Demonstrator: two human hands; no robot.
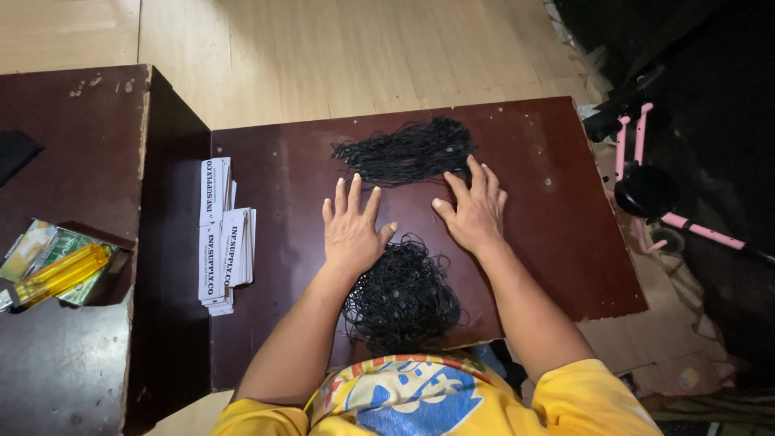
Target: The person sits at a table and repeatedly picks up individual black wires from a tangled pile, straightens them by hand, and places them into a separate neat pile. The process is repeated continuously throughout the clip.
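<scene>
My left hand (352,228) and my right hand (475,211) lie flat, fingers spread, on a dark red-brown table (557,242). Neither holds anything. Just beyond the fingertips lies a stretched bundle of thin black cords (406,152); the right fingertips almost touch its near edge. Between my wrists, close to my body, sits a loose tangled heap of black loops (401,297). The left hand's heel touches that heap.
A stack of white paper tags (222,234) lies at the table's left edge. A second dark table (64,363) on the left carries a yellow lighter (58,276) on green packets. A pink-framed kids' scooter (654,194) stands at right on the wooden floor.
</scene>
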